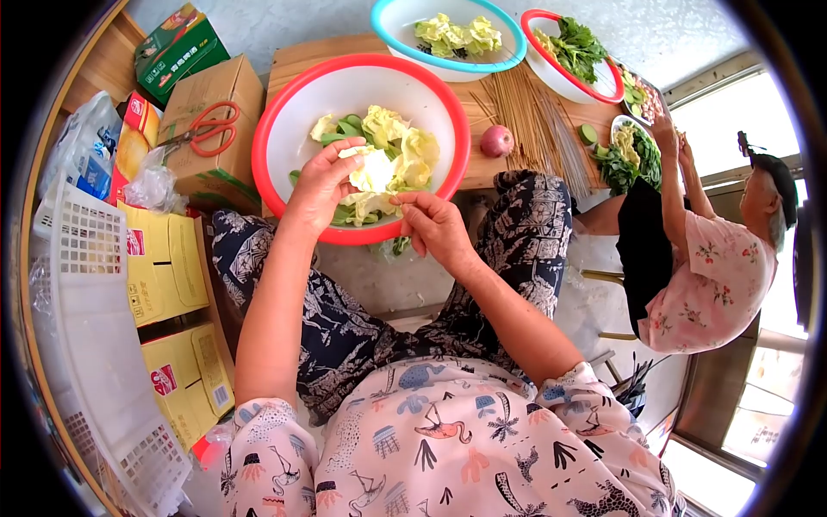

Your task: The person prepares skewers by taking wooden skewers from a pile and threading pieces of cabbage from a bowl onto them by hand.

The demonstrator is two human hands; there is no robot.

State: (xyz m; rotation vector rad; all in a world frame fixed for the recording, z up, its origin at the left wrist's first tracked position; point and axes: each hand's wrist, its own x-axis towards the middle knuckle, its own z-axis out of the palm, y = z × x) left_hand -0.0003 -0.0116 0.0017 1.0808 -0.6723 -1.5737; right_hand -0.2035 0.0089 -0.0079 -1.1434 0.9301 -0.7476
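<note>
My left hand [326, 185] pinches a pale cabbage leaf [372, 171] above a large white basin with a red rim [274, 129]. Close to the leaf's lower right side, my right hand [438, 228] has thumb and forefinger pressed together. What they grip, if anything, is too small to make out. Inside the basin lie more yellow-green cabbage leaves [418, 155] and some darker green leaves [347, 127]. Thin wooden skewers [525, 121] are spread over the wooden table [306, 53] right of the basin, beside a purple onion [496, 141].
Behind stand a blue-rimmed basin [383, 34] with cabbage and a red-rimmed basin [551, 71] with leafy greens. At right, another person [711, 267] reaches over a bowl of greens [633, 159]. Orange-handled scissors [211, 129] lie on a cardboard box [194, 99] at left.
</note>
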